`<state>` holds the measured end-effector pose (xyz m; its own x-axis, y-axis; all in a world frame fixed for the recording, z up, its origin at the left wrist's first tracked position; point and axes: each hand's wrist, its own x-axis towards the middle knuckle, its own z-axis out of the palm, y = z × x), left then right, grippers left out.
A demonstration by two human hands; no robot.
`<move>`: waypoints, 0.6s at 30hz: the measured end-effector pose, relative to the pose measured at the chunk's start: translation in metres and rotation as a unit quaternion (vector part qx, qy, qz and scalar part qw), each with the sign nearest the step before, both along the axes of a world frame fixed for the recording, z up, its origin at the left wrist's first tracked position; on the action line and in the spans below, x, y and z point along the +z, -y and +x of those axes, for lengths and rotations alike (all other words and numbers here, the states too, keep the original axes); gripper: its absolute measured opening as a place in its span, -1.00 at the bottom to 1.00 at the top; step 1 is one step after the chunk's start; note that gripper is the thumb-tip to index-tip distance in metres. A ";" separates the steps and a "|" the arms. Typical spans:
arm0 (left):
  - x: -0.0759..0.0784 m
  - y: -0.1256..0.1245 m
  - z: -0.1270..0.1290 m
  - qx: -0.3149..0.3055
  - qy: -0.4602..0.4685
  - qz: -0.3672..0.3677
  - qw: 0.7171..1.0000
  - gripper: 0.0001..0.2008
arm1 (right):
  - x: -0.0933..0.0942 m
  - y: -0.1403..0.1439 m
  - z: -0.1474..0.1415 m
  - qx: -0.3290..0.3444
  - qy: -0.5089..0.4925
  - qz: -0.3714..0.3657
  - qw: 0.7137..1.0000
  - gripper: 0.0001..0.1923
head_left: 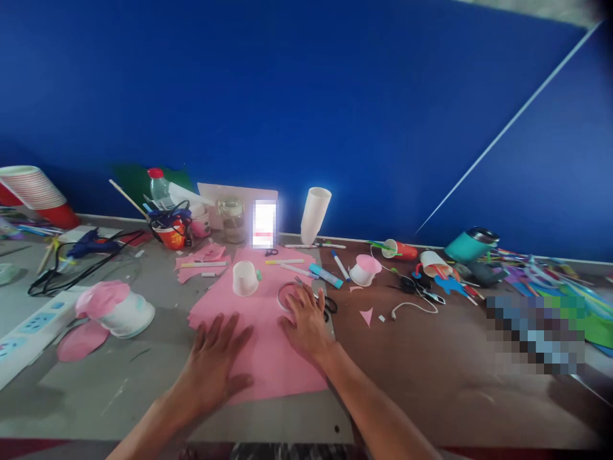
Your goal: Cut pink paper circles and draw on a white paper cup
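Note:
A pink paper sheet (268,364) lies on the table in front of me. My left hand (218,358) rests flat on its left side with fingers spread. On its right side, my right hand (306,319) also lies with fingers apart, next to a thin round outline (282,295) whose kind I cannot make out. Scissors with black handles (330,305) lie beside and partly behind the right hand. A small white paper cup (245,279) stands on the sheet, beyond both hands. Past the right fingers is a blue glue stick (325,275).
A lit phone (264,223) and stacked white cups (316,214) stand near the blue partition. A pink-topped cup (364,269) is at right; a pink-covered white cup (127,313) lies left near a power strip (38,329). A teal bottle (472,244) lies far right.

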<state>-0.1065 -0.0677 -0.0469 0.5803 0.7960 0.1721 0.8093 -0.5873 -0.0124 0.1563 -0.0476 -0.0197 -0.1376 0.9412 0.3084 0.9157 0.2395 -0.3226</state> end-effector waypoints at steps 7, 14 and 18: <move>0.001 -0.018 0.012 0.010 0.013 0.005 1.000 -0.25 | -0.004 -0.003 0.006 -0.014 -0.006 0.035 0.999 -0.58; 0.000 -0.017 0.013 0.013 0.023 0.029 0.999 -0.30 | -0.004 -0.003 0.006 -0.009 -0.015 0.017 1.000 -0.56; -0.005 -0.016 0.010 0.006 0.036 0.044 0.998 -0.33 | -0.004 -0.005 0.006 -0.001 0.000 -0.004 1.000 -0.58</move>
